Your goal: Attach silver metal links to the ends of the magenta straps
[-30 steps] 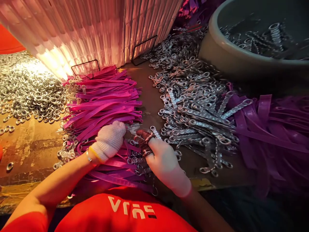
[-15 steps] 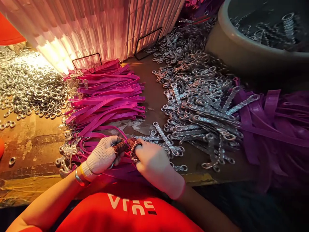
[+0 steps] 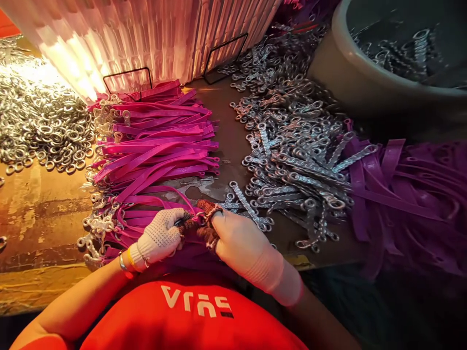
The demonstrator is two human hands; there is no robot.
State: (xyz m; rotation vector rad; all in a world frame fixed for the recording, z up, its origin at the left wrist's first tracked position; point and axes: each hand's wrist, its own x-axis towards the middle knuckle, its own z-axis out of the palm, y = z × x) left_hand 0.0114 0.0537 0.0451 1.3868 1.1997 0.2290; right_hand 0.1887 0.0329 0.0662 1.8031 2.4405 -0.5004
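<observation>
Ring (image 3: 200, 217) near centre, beside strap (image 3: 185, 195), pinched by right hand (image 3: 242, 240); left hand (image 3: 158, 236) has fingers bunched, what they grip I cannot tell; best with ring steady, strap untwisted, fingertip moves small.

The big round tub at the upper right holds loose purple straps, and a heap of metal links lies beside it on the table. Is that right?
Not quite: the head view shows silvery metal pieces in the tub, not purple straps. It is at the upper right, and a heap of metal links lies beside it on the table.
</observation>
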